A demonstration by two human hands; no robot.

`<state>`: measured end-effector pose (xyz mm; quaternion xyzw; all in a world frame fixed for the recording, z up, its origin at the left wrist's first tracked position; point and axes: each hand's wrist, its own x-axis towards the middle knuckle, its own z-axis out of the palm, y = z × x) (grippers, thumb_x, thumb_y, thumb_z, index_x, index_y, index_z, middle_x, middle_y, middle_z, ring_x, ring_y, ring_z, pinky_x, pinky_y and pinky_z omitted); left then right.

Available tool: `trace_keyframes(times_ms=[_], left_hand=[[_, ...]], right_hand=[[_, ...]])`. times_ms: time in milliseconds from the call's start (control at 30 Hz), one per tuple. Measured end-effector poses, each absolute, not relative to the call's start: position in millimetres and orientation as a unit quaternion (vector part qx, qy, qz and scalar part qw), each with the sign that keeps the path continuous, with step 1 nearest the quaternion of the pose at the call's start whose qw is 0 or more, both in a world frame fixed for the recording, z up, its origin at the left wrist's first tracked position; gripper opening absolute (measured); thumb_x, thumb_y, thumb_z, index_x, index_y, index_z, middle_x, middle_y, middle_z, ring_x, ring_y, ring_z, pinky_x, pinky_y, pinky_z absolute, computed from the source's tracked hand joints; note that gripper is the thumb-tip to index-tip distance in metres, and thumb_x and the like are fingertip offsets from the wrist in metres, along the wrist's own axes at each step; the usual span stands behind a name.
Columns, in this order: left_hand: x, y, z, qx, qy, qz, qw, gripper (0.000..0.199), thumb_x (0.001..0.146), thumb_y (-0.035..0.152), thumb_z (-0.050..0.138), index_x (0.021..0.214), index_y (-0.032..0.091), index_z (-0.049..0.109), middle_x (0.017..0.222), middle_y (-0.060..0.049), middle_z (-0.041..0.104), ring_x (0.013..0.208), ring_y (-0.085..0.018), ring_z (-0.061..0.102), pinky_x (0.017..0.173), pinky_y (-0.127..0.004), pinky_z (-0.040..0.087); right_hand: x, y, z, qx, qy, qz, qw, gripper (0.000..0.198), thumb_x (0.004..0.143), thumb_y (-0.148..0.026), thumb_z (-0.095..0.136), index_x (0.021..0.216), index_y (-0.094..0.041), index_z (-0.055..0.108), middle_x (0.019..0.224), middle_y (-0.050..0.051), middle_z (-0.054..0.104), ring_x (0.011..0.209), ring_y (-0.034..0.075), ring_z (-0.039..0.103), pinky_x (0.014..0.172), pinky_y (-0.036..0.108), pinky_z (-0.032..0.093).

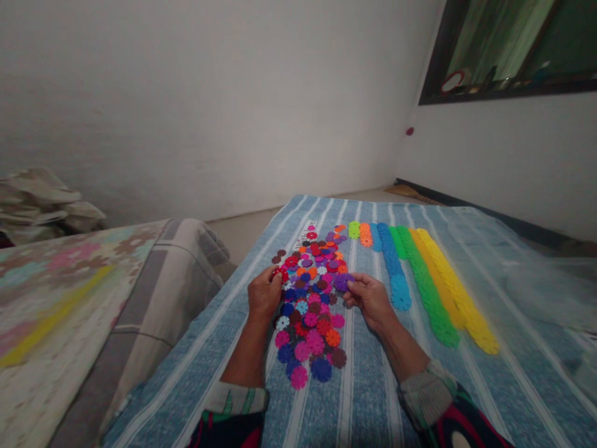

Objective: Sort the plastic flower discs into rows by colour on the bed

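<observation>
The purple disc [342, 282], flower-edged, is at the right side of the pile of mixed discs [315, 341], pinched between the thumb and fingers of the right hand [373, 302]; whether it is one disc or a few stacked together cannot be told. Across the pile, at its left edge, the left hand [265, 297] appears to pinch a red disc [282, 274] between thumb and fingertips, the other fingers curled. The two hands are apart, with loose pink, dark blue, brown and orange discs lying between them and toward the near side. Because the discs are thin and overlap, a fingertip could drag neighbours along or pick up two at once, and a light grip near the rim could let the purple disc slip back among the others. To the right run overlapping rows: a blue row [389, 249], a green row [426, 289] and a yellow row [459, 292], with a short orange row [366, 234] and a lime row [354, 229] farther away. The right forearm lies near the blue row, so a sideways sweep of the sleeve could knock it askew. All this rests on a striped cloth [368, 398]; a tug on it might shift the rows. Beyond the far edge stands a pale wall [261, 112].
</observation>
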<state>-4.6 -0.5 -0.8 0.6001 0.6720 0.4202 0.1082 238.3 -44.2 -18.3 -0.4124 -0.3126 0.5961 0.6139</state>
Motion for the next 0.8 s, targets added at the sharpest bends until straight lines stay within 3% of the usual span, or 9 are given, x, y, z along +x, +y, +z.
trace_keyframes(times_ms=[433, 800], left_hand=[[-4.6, 2.3, -4.6, 0.603, 0.675, 0.411, 0.109, 0.039, 0.079, 0.031, 0.052, 0.108, 0.015, 0.072, 0.107, -0.01, 0.074, 0.097, -0.024, 0.069, 0.092, -0.035, 0.05], [-3.0, 2.1, -6.6, 0.612, 0.674, 0.396, 0.123, 0.042, 0.077, 0.041, 0.054, 0.105, 0.017, 0.072, 0.093, -0.007, 0.076, 0.082, -0.022, 0.069, 0.079, -0.031, 0.052]], right_hand=[[239.2, -43.8, -19.1, -0.415, -0.314, 0.596, 0.612, 0.034, 0.056, -0.03, 0.08, 0.083, -0.014, 0.066, 0.05, 0.001, 0.066, 0.04, 0.012, 0.057, 0.039, 0.02, 0.045], [238.8, -43.2, -18.0, -0.418, -0.315, 0.598, 0.606, 0.036, 0.056, -0.03, 0.081, 0.084, -0.015, 0.064, 0.05, 0.001, 0.066, 0.041, 0.013, 0.058, 0.039, 0.02, 0.045]])
